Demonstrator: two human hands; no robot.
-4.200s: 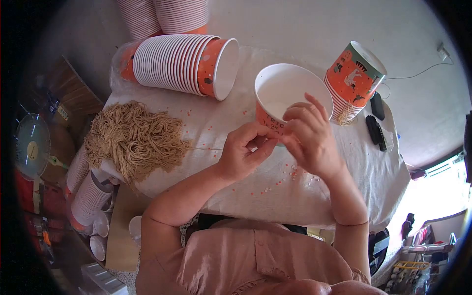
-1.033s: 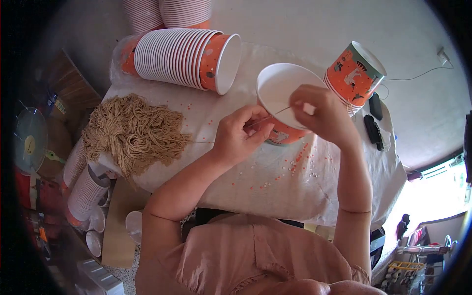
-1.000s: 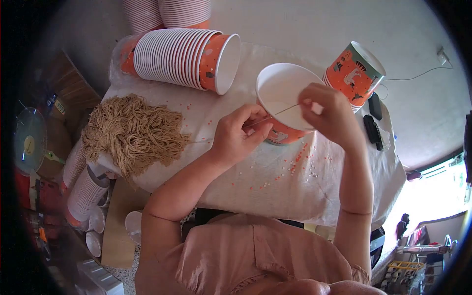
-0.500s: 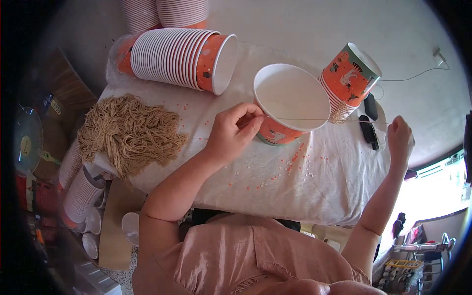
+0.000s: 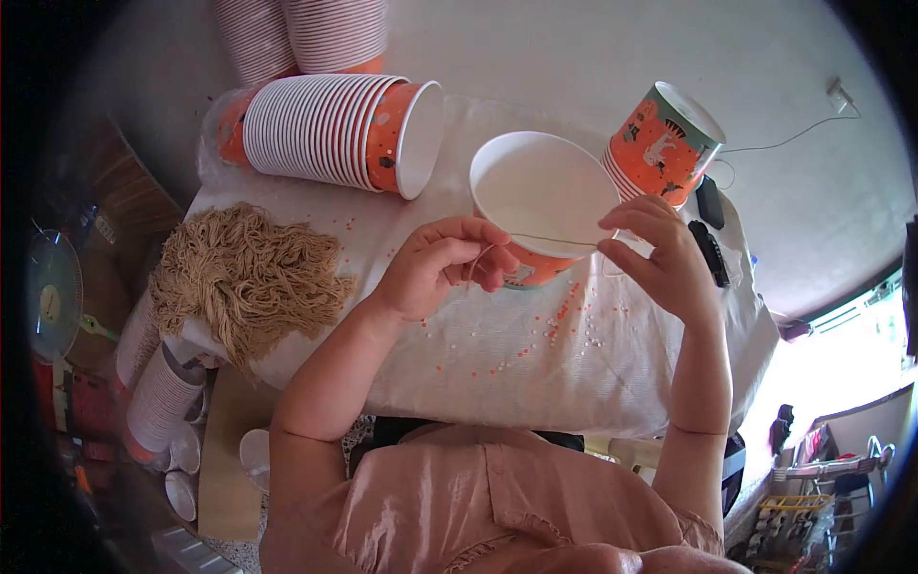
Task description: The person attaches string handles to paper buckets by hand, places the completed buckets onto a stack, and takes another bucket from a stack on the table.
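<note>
A thin beige string [image 5: 555, 238] stretches across the front rim of an upright paper bucket [image 5: 507, 172], which is white inside and orange printed outside. My left hand [image 5: 440, 263] grips one part of the string with bent fingers, and a loose end hangs by the fingertips. At the other side, my right hand [image 5: 662, 256] has the string at its thumb and fingertips, close to the bucket's right rim. Behind my right hand, a stack of upturned printed buckets [image 5: 660, 143] stands on the cloth. To the left lies a tangled heap of beige strings [image 5: 249, 277].
A long stack of nested buckets [image 5: 325, 134] lies on its side at the back left, partly in plastic. Small orange and white dots [image 5: 564, 320] are scattered over the white tablecloth [image 5: 459, 392]. Dark objects [image 5: 710, 253] lie at the right. More stacked buckets [image 5: 164, 407] stand below left.
My right hand has come in from the far right to the bucket's rim, shortening the string's span. My left hand has turned, its fingers now curled around the string. The whole view has shifted slightly.
</note>
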